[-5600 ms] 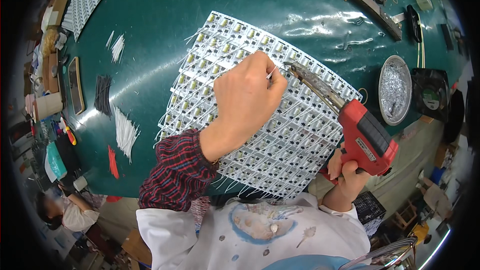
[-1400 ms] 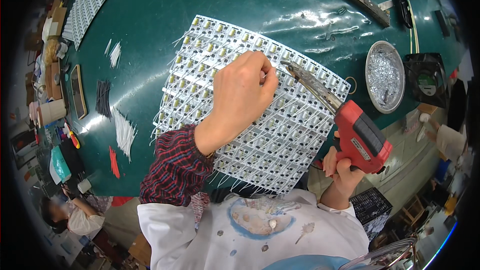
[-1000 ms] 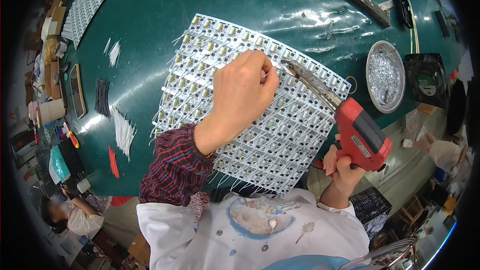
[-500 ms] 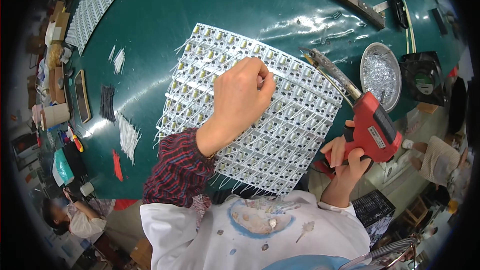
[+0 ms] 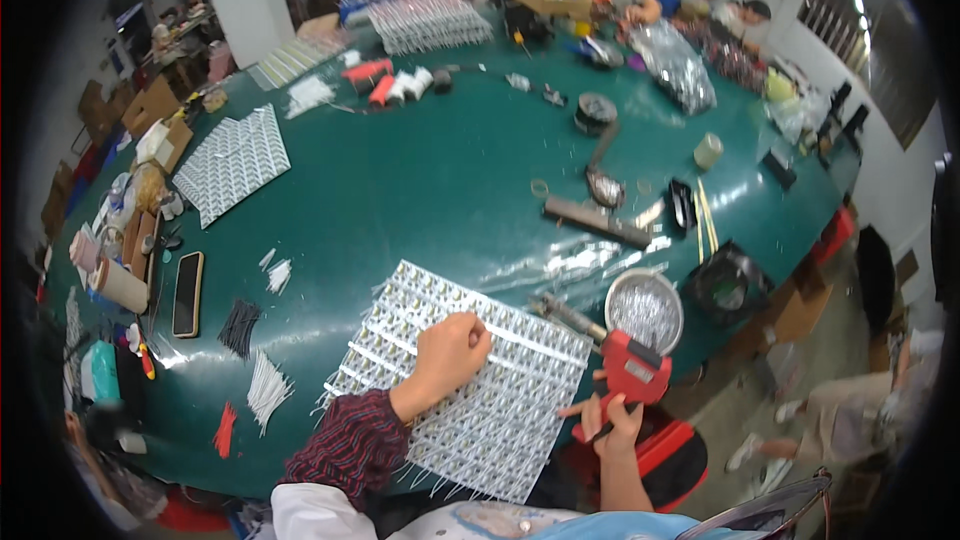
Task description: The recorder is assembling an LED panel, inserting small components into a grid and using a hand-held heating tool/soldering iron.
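Head view: the panel [image 5: 508,398] beneath the closed left hand [image 5: 448,352] looks light, stiff and best edge-held; the right hand [image 5: 618,425] clamps the gun [image 5: 635,364].

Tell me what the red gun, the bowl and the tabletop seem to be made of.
Gun: probably moulded plastic, with its even red colouring; the grey front shaft looks like metal.
Bowl: smooth and pale-rimmed, metal or plastic; I can't tell which.
Tabletop: likely a glossy green plastic covering, judging by the bright, wavy glare.
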`<state>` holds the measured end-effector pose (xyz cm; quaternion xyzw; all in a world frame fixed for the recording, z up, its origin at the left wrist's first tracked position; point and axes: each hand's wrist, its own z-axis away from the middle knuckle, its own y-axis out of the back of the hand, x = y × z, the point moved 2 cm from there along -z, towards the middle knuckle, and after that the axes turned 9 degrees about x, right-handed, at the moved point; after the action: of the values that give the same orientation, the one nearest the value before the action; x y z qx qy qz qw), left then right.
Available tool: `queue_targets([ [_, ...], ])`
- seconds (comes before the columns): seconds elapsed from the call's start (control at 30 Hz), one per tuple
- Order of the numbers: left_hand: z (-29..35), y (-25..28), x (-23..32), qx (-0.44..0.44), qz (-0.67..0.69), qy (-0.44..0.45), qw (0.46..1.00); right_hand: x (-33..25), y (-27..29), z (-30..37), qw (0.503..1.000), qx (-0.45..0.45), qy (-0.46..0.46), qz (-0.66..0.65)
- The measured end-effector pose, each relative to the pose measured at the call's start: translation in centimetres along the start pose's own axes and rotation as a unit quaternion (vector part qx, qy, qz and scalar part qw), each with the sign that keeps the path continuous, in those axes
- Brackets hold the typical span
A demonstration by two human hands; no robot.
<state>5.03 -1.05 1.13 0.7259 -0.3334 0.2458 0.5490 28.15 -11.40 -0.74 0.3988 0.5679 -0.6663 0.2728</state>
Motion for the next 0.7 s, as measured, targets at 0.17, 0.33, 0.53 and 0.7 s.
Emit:
queue_targets([
  [0.17,-0.1,0.2,1.0,-0.003,0.013,-0.033,0.999,-0.4,0.9,0.4,1.000,-0.006,0.023,0.007],
  [0.33,0.7,0.1,-0.1,-0.001,0.001,-0.048,0.999,-0.7,0.4,1.3,0.998,-0.056,0.001,0.039],
  [0.53,0.7,-0.9,-0.5,0.015,-0.018,-0.092,0.995,-0.6,2.3,0.9,0.998,-0.052,-0.010,0.040],
  [0.7,0.8,-0.7,-0.6,0.010,-0.019,-0.096,0.995,-0.1,2.4,0.2,0.998,-0.057,-0.009,0.034],
])
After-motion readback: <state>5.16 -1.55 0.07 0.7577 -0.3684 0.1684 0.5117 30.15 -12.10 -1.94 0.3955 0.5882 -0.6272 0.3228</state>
